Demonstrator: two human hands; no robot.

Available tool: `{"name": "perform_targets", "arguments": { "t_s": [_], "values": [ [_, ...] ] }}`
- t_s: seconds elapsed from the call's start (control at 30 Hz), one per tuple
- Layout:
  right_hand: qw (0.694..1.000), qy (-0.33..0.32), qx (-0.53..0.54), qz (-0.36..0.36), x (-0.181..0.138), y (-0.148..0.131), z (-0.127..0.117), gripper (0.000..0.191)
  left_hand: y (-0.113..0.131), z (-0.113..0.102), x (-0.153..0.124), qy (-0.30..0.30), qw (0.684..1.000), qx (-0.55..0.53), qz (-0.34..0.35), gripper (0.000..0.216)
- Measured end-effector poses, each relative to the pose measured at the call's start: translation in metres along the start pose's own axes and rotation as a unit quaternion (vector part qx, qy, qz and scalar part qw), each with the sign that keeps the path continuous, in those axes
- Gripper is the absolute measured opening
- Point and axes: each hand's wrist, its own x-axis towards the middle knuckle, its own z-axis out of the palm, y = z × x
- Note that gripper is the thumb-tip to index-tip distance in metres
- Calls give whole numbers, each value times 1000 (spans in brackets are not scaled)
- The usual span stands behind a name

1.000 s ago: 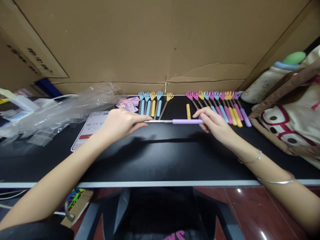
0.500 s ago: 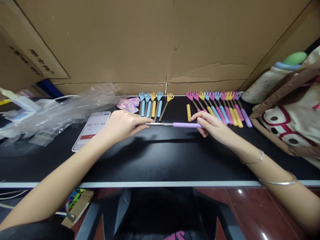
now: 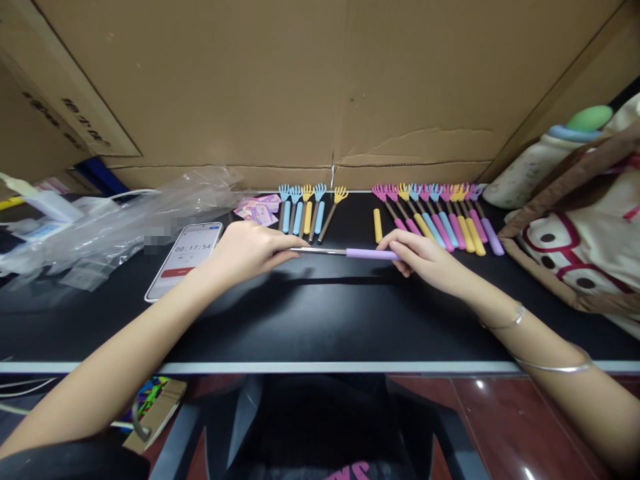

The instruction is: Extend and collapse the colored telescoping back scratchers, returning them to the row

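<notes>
Held level above the black table is a back scratcher [image 3: 369,254] with a purple handle and a metal rod. My left hand [image 3: 253,248] is closed round its left end, hiding the claw head. At the other end, the fingers of my right hand [image 3: 417,255] pinch the tip of the purple handle. A loose yellow handle [image 3: 377,225] lies just behind my right fingers. Beyond my left hand lie several blue and yellow scratcher heads on rods, with loose handles among them; the nearest to the middle is a yellow scratcher [image 3: 334,213].
Back scratchers with handles [image 3: 453,217] lie in a row at the back right. On the left are a phone [image 3: 187,260] with a timer, pink cards [image 3: 257,209] and plastic bags [image 3: 135,223]. A bottle [image 3: 540,160] and a cloth bag [image 3: 595,240] stand at right. Cardboard [image 3: 240,87] walls the back.
My right hand has shifted slightly left along the purple handle, and its fingers have drawn closer together on the handle's end. My left hand stays almost still.
</notes>
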Motion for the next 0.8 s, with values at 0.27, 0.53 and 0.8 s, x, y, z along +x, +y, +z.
{"name": "perform_targets", "arguments": {
  "t_s": [0.27, 0.53, 0.8],
  "values": [
    [1000, 0, 2, 27, 0, 0, 0, 32, -1, 3, -2, 2, 1000, -8, 1, 34],
    [997, 74, 7, 10, 1, 0, 0, 31, -1, 3, -1, -1, 1000, 12, -29, 39],
    [996, 15, 89, 16, 0, 3, -1, 41, -2, 3, -2, 17, 1000, 9, -17, 39]
  ]
}}
